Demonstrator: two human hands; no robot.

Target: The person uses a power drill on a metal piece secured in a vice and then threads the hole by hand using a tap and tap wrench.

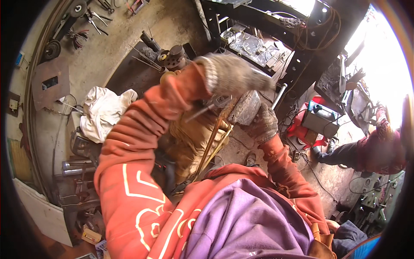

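Note:
My left hand [235, 75], in a worn knitted glove, reaches across in front of me. Its fingers look curled, but motion blurs them and I cannot make out what they hold. Just below sits a grey, scuffed block-like piece [246, 108]. My right hand [264, 123], also gloved, is closed against the right side of this piece, its fingertips partly hidden. A thin metal tool [209, 107] shows under my left wrist, its full shape hidden. Beyond my right hand a shiny metal rod [279, 96] stands at a slant.
A tan leather-like apron [192, 140] lies below my arms. White cloth [105, 112] rests at left, and pliers [95, 20] at far left. On the right are a boxy machine [321, 117] on a red stand, loose cables and another person [379, 144]. A dark steel frame [317, 41] rises ahead.

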